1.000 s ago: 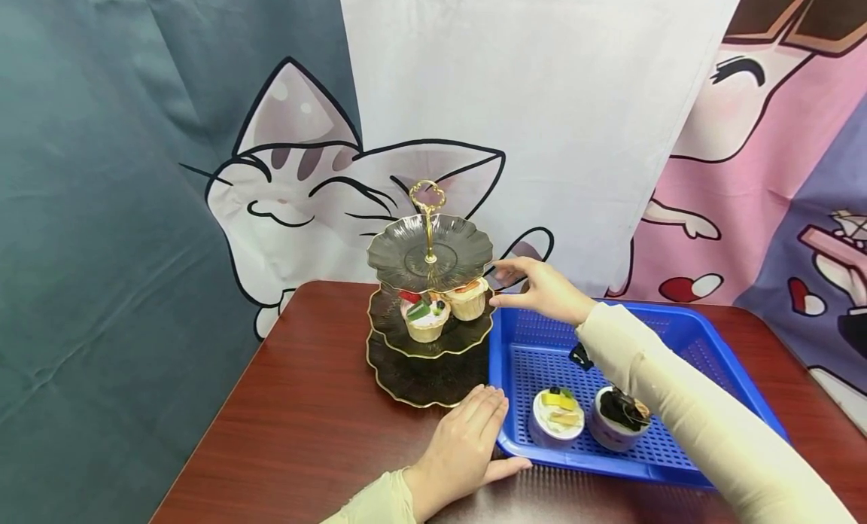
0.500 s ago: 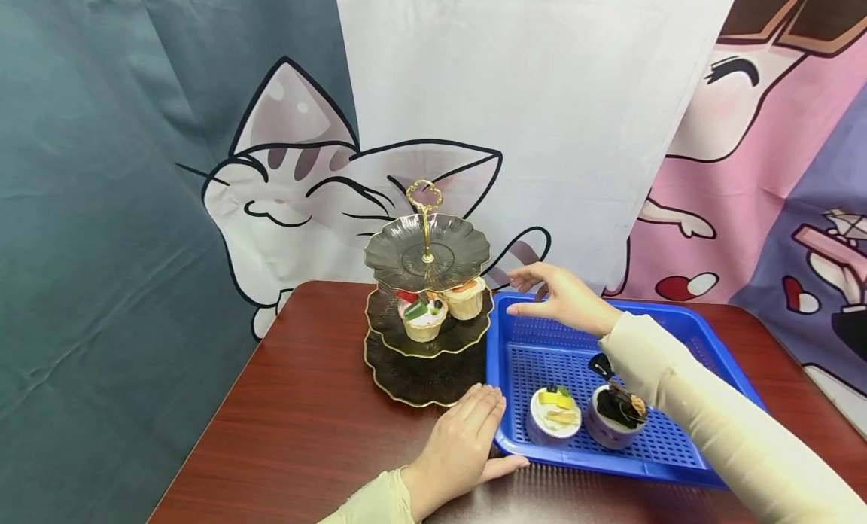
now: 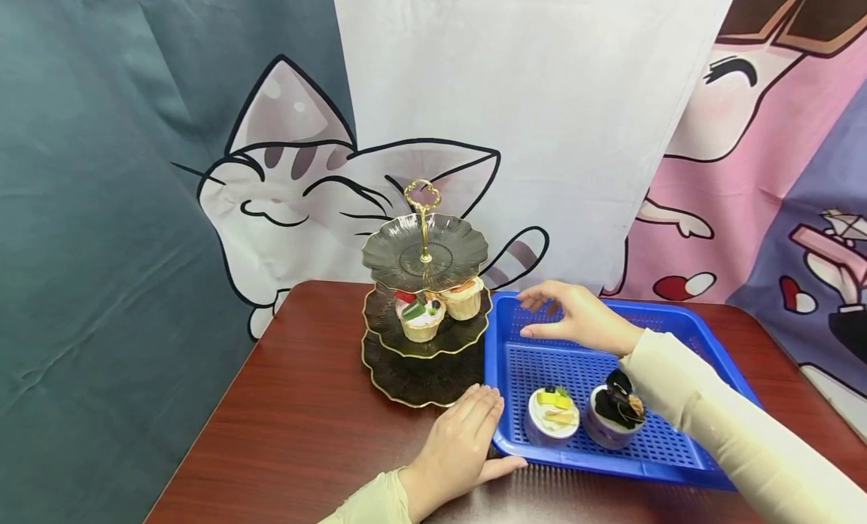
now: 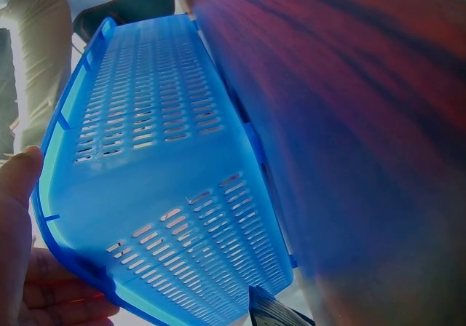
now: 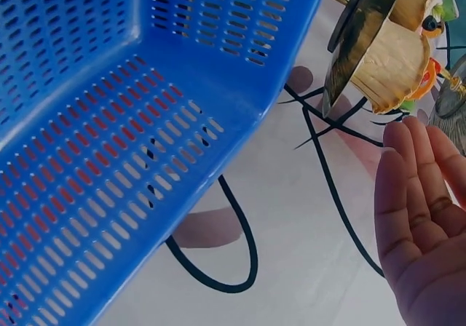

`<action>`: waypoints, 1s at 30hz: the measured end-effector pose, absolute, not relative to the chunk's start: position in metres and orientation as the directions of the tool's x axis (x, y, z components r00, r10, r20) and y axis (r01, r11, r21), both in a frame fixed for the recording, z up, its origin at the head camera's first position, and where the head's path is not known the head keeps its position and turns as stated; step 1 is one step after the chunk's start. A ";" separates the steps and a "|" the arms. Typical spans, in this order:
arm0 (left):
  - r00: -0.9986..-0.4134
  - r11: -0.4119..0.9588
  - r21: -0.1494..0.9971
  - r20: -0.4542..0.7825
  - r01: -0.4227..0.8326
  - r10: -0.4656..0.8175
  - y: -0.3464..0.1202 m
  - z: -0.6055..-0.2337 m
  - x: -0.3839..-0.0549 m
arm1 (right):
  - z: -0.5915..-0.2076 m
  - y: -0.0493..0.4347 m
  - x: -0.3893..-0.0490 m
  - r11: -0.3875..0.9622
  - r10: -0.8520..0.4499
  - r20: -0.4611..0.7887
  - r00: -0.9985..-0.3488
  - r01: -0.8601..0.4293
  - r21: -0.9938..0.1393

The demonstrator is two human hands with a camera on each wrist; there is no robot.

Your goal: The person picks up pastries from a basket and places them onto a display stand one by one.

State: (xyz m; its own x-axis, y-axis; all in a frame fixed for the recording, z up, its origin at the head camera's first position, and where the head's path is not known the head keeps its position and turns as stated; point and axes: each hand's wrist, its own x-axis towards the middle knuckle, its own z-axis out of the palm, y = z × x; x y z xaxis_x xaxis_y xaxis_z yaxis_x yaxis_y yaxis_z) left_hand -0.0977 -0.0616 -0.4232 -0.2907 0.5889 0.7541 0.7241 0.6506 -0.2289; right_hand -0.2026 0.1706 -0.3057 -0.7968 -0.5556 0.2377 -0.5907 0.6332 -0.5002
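In the head view my right hand (image 3: 576, 317) hovers over the back left of the blue basket (image 3: 497, 358), fingers relaxed and holding nothing. My left hand (image 3: 457, 441) rests at the basket's front left corner, fingers extended along the rim. Inside the basket stand two dessert cups: one with yellow fruit on cream (image 3: 552, 416), the other with a dark chocolate topping (image 3: 614, 416). Left of the basket is a three-tier black cake stand (image 3: 425, 253) with gold edges. Its middle tier carries a cupcake with green fruit (image 3: 421, 321) and another pale cupcake (image 3: 464, 300); a red topping shows behind them.
A reddish-brown wooden table (image 3: 291, 403) bears the stand and the basket. Close behind it hangs a cartoon cloth backdrop (image 3: 555, 117). The stand's gold handle (image 3: 423, 200) rises above its top tier.
My right hand has drawn back from the stand's middle tier, moving right over the basket. The left hand stays in place at the basket's corner.
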 end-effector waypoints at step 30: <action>-0.297 0.649 -0.230 0.746 0.725 0.596 -0.062 -0.423 -0.098 | -0.352 0.216 -0.170 0.685 -0.596 0.128 -0.793 -0.585 -0.435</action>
State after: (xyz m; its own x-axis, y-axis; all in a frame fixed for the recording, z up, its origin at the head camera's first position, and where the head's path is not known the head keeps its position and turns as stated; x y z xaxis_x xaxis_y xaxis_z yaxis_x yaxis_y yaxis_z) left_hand -0.0984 -0.0619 -0.4229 -0.2969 0.5960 0.7461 0.7253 0.6490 -0.2298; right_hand -0.1697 0.2155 -0.3523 -0.7930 -0.5956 0.1282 -0.5846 0.6848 -0.4350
